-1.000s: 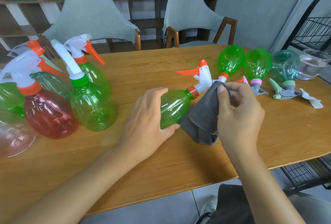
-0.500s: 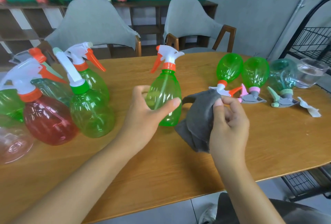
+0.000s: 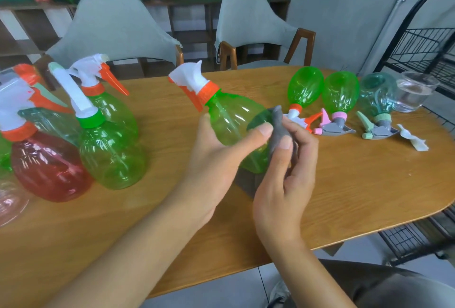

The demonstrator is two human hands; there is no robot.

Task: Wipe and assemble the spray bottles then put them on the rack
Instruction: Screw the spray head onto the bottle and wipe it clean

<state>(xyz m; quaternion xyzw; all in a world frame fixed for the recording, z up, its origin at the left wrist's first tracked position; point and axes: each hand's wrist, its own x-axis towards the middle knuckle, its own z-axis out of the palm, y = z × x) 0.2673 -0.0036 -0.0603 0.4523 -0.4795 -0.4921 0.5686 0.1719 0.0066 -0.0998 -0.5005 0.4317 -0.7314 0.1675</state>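
Left hand (image 3: 214, 160) grips tilted green bottle (image 3: 234, 123) above counter (image 3: 357, 184); right hand (image 3: 285, 184) pinches grey cloth (image 3: 278, 130) against its side.

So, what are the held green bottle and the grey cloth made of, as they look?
Green spray bottle: glossy translucent plastic, apparently; the cloth shows through it. Grey cloth: soft matte fabric, perhaps microfibre; it folds limply in the right hand.

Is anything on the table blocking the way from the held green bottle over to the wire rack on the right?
Yes. Between the green spray bottle in the left hand and the black wire rack stand three inverted bottles and a glass bowl near the table's right end. Lifting it over them looks clear.
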